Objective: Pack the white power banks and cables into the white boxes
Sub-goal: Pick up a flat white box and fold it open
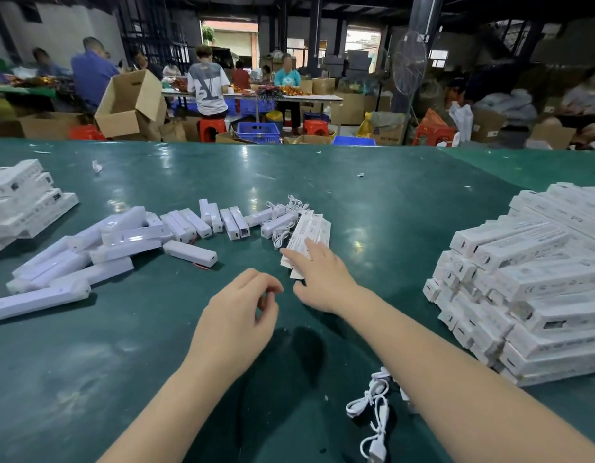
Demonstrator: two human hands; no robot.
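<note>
White cartons under the right hand's fingertips

White, flattened boxes lie in a small fanned pile at the middle of the green counter, and the right hand reaches onto their near end. Its fingers are straight and slightly spread, pressing flat on the top carton without curling round it. The left hand hovers just beside it, nearer the person, holding nothing; its fingers are loosely curled, thumb and forefinger close together but with nothing between them.

Just beyond the flat boxes a tangle of white cables touches the pile's left edge. Left of that, white power banks lie scattered in a loose row and a heap that spreads toward the counter's left side. A second bunch of coiled white cables lies near the front edge, partly under the right forearm.

On the right side of the counter stands a tall stack of closed white boxes, laid crosswise in layers. A smaller stack of boxes sits at the far left. Beyond the counter, people sit at tables among cardboard cartons, blue crates and red stools.
</note>
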